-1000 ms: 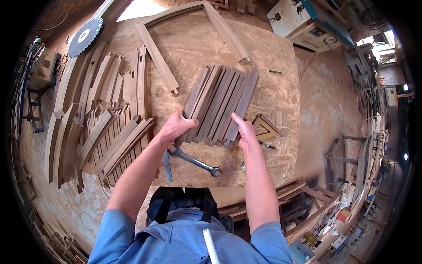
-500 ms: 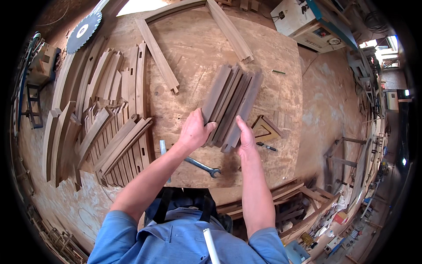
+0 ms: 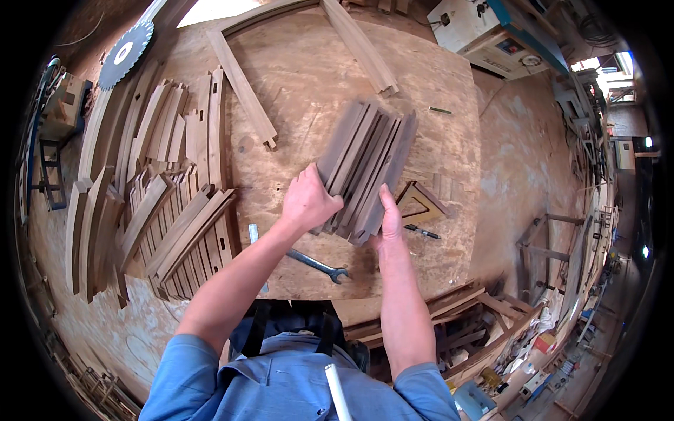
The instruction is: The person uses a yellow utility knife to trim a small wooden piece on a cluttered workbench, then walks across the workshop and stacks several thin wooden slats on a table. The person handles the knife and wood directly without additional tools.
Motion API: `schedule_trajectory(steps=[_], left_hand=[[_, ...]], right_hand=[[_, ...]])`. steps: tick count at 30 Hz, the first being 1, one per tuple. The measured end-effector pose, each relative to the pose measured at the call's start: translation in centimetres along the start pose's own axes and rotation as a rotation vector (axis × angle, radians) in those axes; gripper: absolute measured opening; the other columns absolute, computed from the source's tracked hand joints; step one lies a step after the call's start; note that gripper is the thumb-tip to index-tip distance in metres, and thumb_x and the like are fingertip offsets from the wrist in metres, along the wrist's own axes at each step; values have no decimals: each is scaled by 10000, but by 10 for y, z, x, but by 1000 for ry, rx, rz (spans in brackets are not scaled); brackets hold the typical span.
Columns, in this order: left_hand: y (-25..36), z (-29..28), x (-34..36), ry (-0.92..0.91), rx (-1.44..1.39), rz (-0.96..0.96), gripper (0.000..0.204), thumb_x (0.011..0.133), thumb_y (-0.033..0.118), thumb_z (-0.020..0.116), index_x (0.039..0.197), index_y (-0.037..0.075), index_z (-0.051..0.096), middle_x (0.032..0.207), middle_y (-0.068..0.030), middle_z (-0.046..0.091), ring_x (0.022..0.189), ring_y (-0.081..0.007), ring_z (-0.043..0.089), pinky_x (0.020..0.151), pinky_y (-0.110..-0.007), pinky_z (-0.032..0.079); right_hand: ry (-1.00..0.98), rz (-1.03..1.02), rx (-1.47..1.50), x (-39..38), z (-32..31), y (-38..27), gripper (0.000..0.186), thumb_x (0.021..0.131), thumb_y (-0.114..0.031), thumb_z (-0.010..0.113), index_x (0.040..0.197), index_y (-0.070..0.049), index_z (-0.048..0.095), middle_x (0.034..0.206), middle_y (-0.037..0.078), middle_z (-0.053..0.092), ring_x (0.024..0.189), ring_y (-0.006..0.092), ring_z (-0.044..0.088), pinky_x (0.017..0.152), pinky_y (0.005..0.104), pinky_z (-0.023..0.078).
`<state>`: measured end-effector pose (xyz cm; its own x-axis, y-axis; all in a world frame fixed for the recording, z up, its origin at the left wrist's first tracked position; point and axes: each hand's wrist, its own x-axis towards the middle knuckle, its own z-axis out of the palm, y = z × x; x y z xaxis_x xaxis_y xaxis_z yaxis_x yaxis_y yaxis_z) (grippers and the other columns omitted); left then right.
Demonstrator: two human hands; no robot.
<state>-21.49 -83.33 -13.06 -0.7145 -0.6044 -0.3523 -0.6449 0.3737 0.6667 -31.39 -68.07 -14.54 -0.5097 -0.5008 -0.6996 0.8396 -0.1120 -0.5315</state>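
Note:
Between my two hands is a bundle of dark wooden slats [image 3: 366, 168], side by side and slanting away to the upper right over the workbench [image 3: 309, 126]. My left hand [image 3: 309, 201] wraps round the bundle's left side, its thumb lying across the near part. On the right edge my right hand [image 3: 388, 217] is closed, thumb on top and fingers hidden beneath. The far left of the bundle is smeared by motion. Just right of the right hand lie a triangular wooden square [image 3: 423, 205] and a black marker [image 3: 422, 231]. A steel wrench [image 3: 319, 265] rests below the left hand.
Many wooden pieces [image 3: 186, 210] are heaped at the left, near a circular saw blade [image 3: 126, 54]. A joined wooden frame [image 3: 242, 88] lies at the bench's far side. A short pencil [image 3: 440, 111] is to the right. A machine [image 3: 484, 49] stands at the far right.
The slats in my hands have spread a little wider to the left, my left hand moving with them. The whole view has shifted slightly.

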Motion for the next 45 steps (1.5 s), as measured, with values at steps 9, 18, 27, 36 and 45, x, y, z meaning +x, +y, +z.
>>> schedule_trajectory(steps=[9,18,27,36,45], left_hand=[[-39,-28,-31,-419,-962,-273,631,720,153,580,1301,-61,457,1133,-150,576,1012,-241,564,923,-358,462],[-86,-3,-65,-520,-1479,-379,552,705,166,580,1233,40,484,1099,-112,565,954,-203,564,836,-339,513],[-91,7,-80,-484,-1713,-490,674,710,188,591,1349,47,432,1158,-139,585,1019,-266,604,902,-404,519],[-86,5,-75,-519,-1702,-433,698,706,152,587,1365,14,402,1182,-143,573,1056,-266,602,950,-411,510],[-83,4,-60,-452,-1451,-337,757,673,213,625,1368,23,391,1150,-150,577,999,-269,617,894,-405,535]], right_hand=[[-15,35,-25,-32,-23,4,577,938,-401,572,1354,-20,451,1284,144,570,1143,279,570,965,433,469],[86,69,-49,-57,-46,18,596,913,-423,600,1335,-21,475,1233,145,595,1106,266,587,908,402,499],[58,0,-25,-61,-50,26,683,903,-467,607,1373,-2,433,1307,160,552,1184,281,534,999,415,435],[-25,39,23,-55,-57,32,609,929,-417,588,1351,-1,448,1261,153,574,1149,265,562,966,409,468],[-109,6,-139,-45,-42,30,618,917,-370,618,1339,39,427,1240,159,572,1118,244,586,908,397,518]])
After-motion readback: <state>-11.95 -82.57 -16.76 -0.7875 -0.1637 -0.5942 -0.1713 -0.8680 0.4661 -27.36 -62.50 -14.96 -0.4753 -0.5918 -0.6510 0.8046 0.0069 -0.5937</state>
